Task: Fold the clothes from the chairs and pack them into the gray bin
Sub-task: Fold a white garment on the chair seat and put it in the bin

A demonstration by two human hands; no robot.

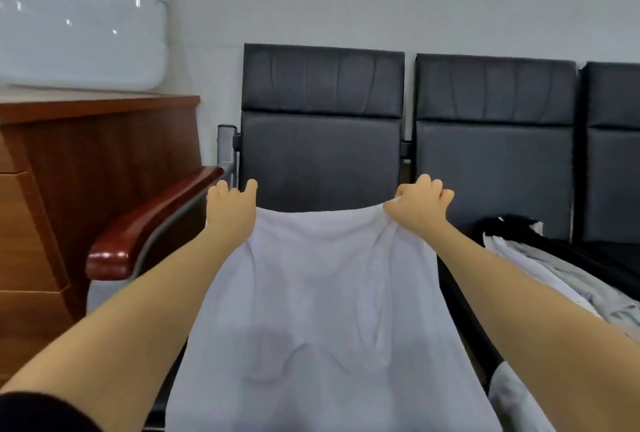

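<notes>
Fingers point(431, 189) pinching white garment point(322, 293) corners before black chair point(322, 141).
Left hand point(231, 203), right hand point(420, 205) both gripping; risk: uneven tension skewing fold.

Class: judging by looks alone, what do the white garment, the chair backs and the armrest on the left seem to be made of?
White garment: soft matte fabric, probably cotton; it creases and drapes. Chair backs: black leather or imitation, with a faint sheen and stitched panels. Armrest: glossy reddish-brown wood, probably lacquered.
</notes>
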